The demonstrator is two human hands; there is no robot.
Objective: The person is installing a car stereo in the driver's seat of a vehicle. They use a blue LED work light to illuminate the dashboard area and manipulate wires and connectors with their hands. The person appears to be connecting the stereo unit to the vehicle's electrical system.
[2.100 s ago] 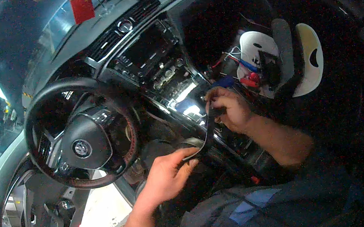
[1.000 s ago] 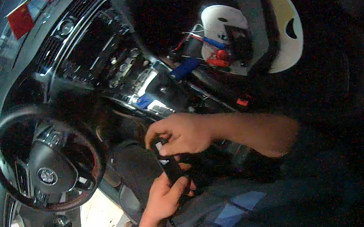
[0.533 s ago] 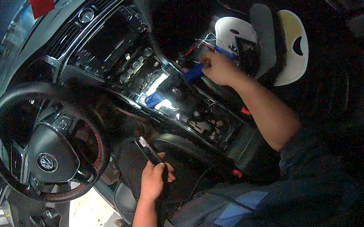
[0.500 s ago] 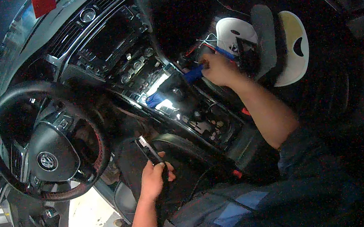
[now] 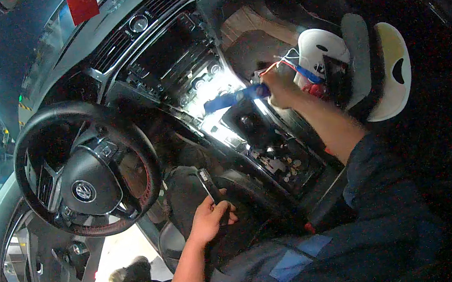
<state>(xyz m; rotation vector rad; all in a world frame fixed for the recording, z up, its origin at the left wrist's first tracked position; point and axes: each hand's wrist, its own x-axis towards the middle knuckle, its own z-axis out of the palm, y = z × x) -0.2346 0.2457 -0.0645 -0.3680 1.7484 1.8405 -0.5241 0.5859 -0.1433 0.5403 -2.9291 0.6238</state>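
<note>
My right hand (image 5: 282,91) is closed round one end of a blue bar-shaped work light (image 5: 231,99) that reaches left over the centre console (image 5: 300,188). Bright light falls on the console beside the bar, below the control knobs. The gear lever (image 5: 246,121) stands just under it. Several small loose things lie in the console opening behind the lever. Over my lap, my left hand (image 5: 212,218) grips a slim black handheld thing (image 5: 208,184) with a pale end. Its exact kind does not show.
The steering wheel (image 5: 91,190) stands at the left. Red and white wires (image 5: 283,61) lie by my right hand. Beyond are a white rounded piece (image 5: 320,44), a red thing (image 5: 314,90) and a white-and-yellow board (image 5: 398,82) with a dark cut-out. The door (image 5: 49,260) is open.
The view has shifted, so the cabin sits further right and lower. The blue work light has turned more level, and its light now falls brightly on the console. Both hands keep their holds.
</note>
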